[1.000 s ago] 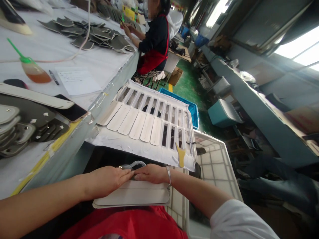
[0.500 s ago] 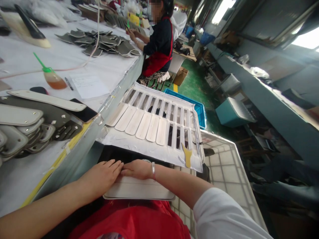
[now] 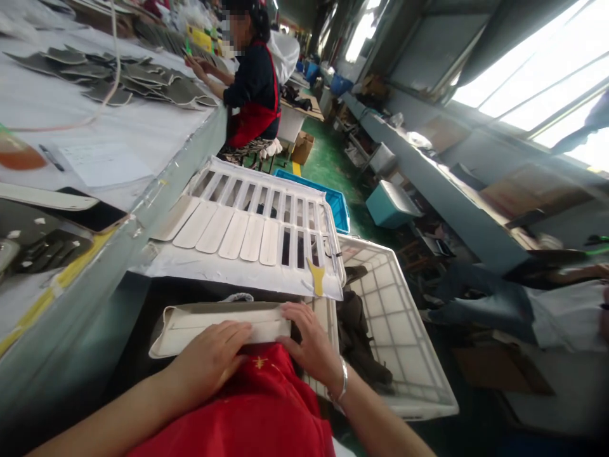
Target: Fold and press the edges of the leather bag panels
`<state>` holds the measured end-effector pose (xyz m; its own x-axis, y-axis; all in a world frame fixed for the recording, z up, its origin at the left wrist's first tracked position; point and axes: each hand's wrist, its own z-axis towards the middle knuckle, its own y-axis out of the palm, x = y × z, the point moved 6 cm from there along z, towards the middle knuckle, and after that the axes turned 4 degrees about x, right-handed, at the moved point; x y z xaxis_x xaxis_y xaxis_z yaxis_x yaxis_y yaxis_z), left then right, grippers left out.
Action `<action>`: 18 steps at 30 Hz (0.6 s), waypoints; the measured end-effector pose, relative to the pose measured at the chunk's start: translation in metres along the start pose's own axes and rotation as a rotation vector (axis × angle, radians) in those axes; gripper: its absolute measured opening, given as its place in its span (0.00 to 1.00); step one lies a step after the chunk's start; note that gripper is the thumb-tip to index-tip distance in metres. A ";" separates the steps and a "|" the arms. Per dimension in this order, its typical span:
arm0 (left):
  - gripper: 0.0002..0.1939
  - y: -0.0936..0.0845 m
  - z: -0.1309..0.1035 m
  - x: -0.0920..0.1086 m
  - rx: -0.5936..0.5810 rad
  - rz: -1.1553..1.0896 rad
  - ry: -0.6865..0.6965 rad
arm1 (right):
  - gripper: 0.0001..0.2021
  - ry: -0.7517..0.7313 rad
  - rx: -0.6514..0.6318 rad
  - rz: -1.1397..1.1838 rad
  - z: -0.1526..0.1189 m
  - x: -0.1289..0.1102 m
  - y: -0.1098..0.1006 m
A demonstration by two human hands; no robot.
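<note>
Some even pressure should suit this pale panel: my left hand loosely flat, right hand half-curled, grips unclear.

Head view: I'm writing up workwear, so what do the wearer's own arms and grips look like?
The left grip is a gloveless hand, with nothing worn at the wrist. The right grip is gloveless too, with a shiny silver bangle at the wrist. No sleeve covers either forearm where it shows.

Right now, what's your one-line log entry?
left hand: on pale panel; right hand: at panel's right end; yellow piece: on white rack
</note>
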<state>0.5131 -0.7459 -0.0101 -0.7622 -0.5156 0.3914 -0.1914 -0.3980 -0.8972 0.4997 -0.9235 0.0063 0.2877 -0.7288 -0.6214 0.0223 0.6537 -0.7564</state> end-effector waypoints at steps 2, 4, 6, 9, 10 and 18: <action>0.11 0.011 0.008 0.011 -0.002 -0.011 -0.047 | 0.10 0.051 0.089 -0.007 -0.027 0.008 0.004; 0.09 0.017 0.012 0.015 -0.009 0.013 -0.071 | 0.06 0.079 0.176 -0.004 -0.043 0.017 0.013; 0.10 0.021 0.013 0.015 -0.013 0.033 -0.069 | 0.05 0.080 0.247 0.005 -0.049 0.023 0.021; 0.10 0.021 0.014 0.013 -0.029 0.040 -0.082 | 0.05 0.054 0.276 -0.012 -0.046 0.025 0.025; 0.10 0.020 0.014 0.013 -0.033 0.042 -0.093 | 0.05 0.045 0.268 -0.024 -0.044 0.024 0.025; 0.09 0.019 0.024 0.024 -0.064 0.101 -0.135 | 0.04 0.065 0.238 -0.123 -0.038 0.014 0.022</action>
<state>0.5056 -0.7839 -0.0132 -0.6902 -0.6495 0.3191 -0.1610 -0.2921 -0.9427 0.4679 -0.9273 -0.0264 0.2074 -0.8121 -0.5454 0.2799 0.5835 -0.7624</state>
